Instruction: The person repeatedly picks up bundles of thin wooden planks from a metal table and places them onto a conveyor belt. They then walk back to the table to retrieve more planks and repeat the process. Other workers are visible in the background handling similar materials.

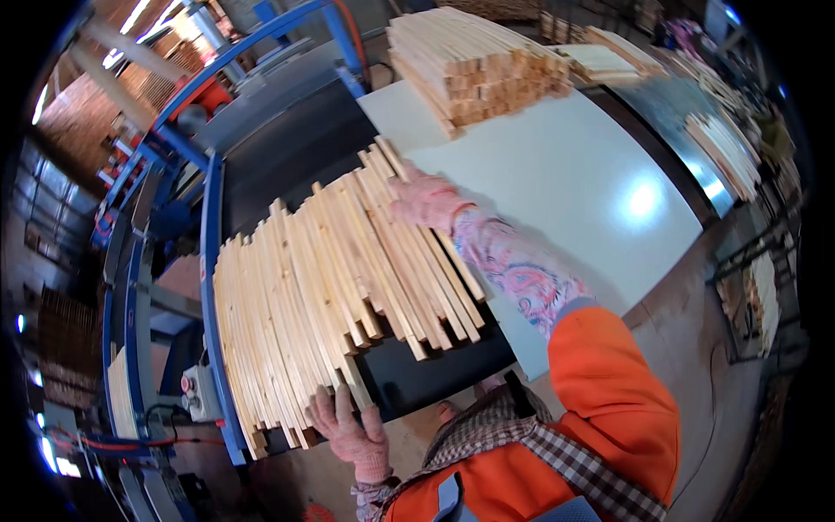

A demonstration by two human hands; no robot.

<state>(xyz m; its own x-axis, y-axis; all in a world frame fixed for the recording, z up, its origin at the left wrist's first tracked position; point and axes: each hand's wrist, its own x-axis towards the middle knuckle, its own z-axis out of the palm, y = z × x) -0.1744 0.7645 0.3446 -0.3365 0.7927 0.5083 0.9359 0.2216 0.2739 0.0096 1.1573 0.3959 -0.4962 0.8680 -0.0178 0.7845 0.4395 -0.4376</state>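
Note:
A row of long pale wooden strips (296, 278) lies side by side on a black conveyor belt (417, 378), their ends uneven. My left hand (352, 435), in a pinkish knit glove, is at the near ends of the strips, its fingers spread and touching the end faces. My right hand (426, 200), gloved alike, rests on the strips at the right side of the row toward their far ends. Its fingers look stretched over the wood, with the tips partly hard to make out. Neither hand is lifting a strip.
To the right is a pale glossy tabletop (557, 183) bearing a tall stack of wooden strips (478, 65). A blue machine frame (213, 261) borders the belt, with a grey control box (200, 391) at its near left. More strips (722, 152) lie at the far right.

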